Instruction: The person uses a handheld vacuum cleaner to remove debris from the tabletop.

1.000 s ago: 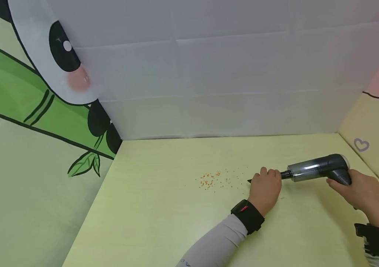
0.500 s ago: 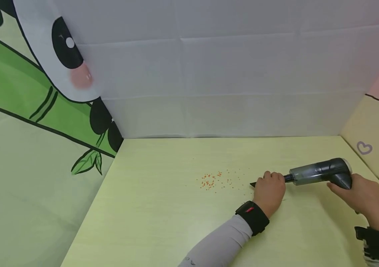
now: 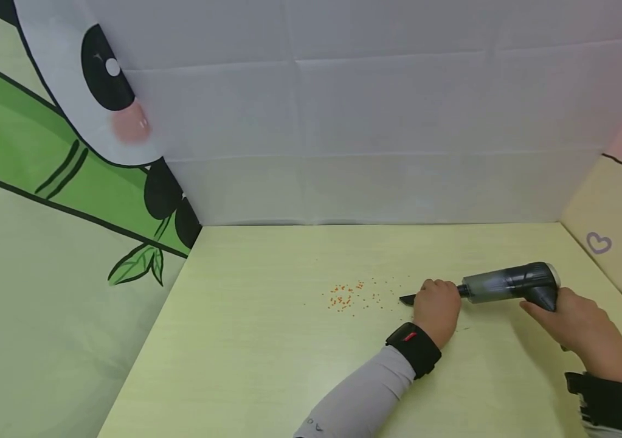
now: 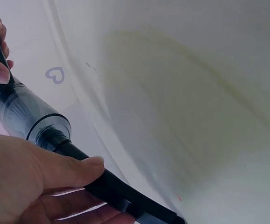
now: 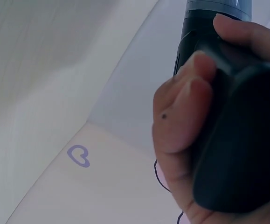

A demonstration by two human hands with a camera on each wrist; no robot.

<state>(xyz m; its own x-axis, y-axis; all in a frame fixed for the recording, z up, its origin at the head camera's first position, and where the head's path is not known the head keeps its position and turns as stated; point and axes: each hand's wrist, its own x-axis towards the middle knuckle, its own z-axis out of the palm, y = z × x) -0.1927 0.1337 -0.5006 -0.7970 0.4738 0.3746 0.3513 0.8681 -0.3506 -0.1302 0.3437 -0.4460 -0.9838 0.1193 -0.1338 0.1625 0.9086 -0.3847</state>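
A black handheld vacuum cleaner (image 3: 507, 283) with a clear dust cup lies across both hands over the right side of the table. My right hand (image 3: 590, 325) grips its handle, fingers wrapped round it in the right wrist view. My left hand (image 3: 436, 310) holds the narrow black nozzle (image 4: 116, 189), thumb on top and fingers beneath. The nozzle's tip points left, toward a scatter of small orange bits (image 3: 342, 297) on the table. A few of those bits lie close to the tip.
The pale yellow table (image 3: 223, 359) meets a white printed backdrop (image 3: 343, 140) along its back edge. A cream side panel with a purple heart (image 3: 598, 243) rises at the right. A green cartoon panel (image 3: 26, 134) stands on the left.
The vacuum cleaner and both hands shift slightly right, then back left, the right hand ending nearer the left one. The orange bits look much the same.
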